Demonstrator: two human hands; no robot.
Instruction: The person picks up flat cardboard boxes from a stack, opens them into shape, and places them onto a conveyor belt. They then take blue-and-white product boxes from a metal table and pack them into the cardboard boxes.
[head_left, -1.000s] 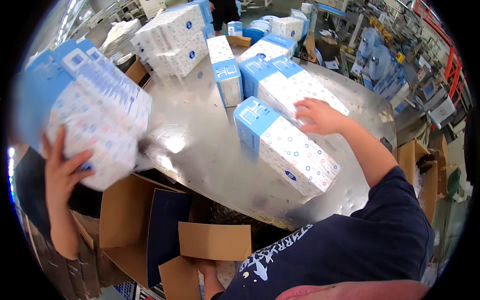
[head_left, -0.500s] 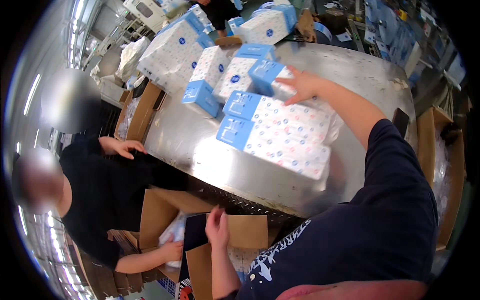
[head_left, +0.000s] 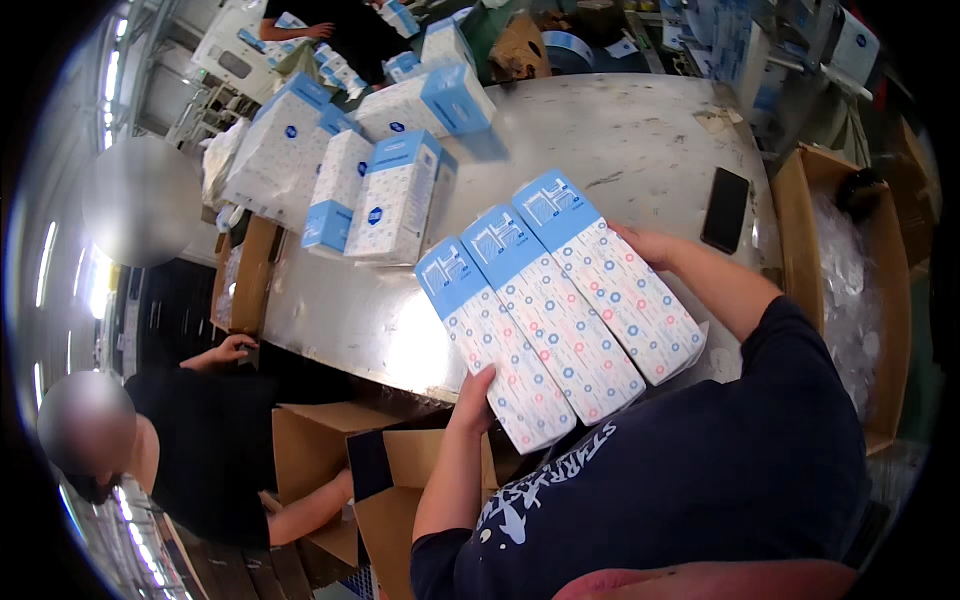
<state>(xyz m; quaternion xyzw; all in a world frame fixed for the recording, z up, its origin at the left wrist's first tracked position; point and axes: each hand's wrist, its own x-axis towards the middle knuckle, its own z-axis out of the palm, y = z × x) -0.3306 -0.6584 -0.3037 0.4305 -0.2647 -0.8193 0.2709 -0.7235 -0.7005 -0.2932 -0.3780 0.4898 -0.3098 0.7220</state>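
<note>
Three long white-and-blue packs (head_left: 550, 330) with small red and blue marks lie side by side, pressed together, in front of me. My left hand (head_left: 475, 402) grips the near left side of the row, thumb on top. Against the far right side is my right hand (head_left: 645, 245), its fingers partly hidden behind the outer pack. Between them the hands hold the row over the near edge of the metal table (head_left: 600, 125). An open cardboard box (head_left: 415, 460) stands below, next to my left forearm.
Several more packs (head_left: 390, 205) stand on the table's far left. A black phone (head_left: 725, 210) lies at the right, beside a carton (head_left: 800, 220) of clear plastic. At the left, a co-worker's arm (head_left: 310, 510) reaches into another open box (head_left: 310, 440).
My left hand has come up from the box to the packs. A third pack now lines up with the other two, and the row has been turned and drawn toward me.
</note>
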